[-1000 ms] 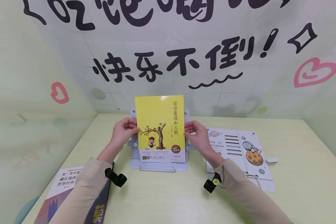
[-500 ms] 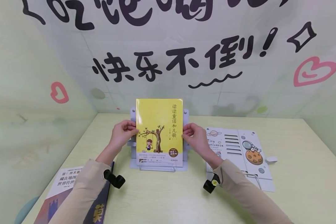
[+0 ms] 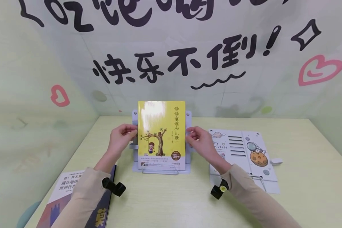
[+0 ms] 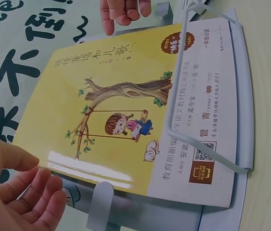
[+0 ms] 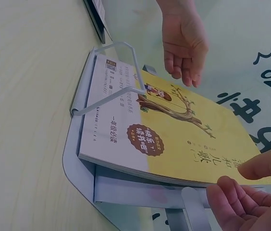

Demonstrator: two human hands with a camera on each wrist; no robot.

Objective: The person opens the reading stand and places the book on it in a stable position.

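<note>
A yellow book [image 3: 161, 136] with a tree and a child on a swing stands upright on a pale book stand [image 3: 188, 158]. A clear wire holder [image 4: 176, 108] crosses the lower part of its cover. My left hand [image 3: 121, 139] is beside the book's left edge; in the left wrist view its thumb and loosely bent fingers [image 4: 39, 197] are just off the edge. By the right edge is my right hand [image 3: 201, 144]. In the right wrist view its thumb and fingers [image 5: 231, 202] stand apart at the book's edge, holding nothing; whether the thumb touches the cover I cannot tell.
A second stand [image 3: 239, 152], white with an astronaut print, lies flat on the table to the right. At the front left lies a large dark book [image 3: 104, 202], partly under my left forearm. A printed wall sheet [image 3: 165, 91] rises behind the table.
The yellow book has come down and now sits behind the wire holder on the stand. Both hands lowered with it, then loosened; the left hand has drawn slightly left, away from the edge.
</note>
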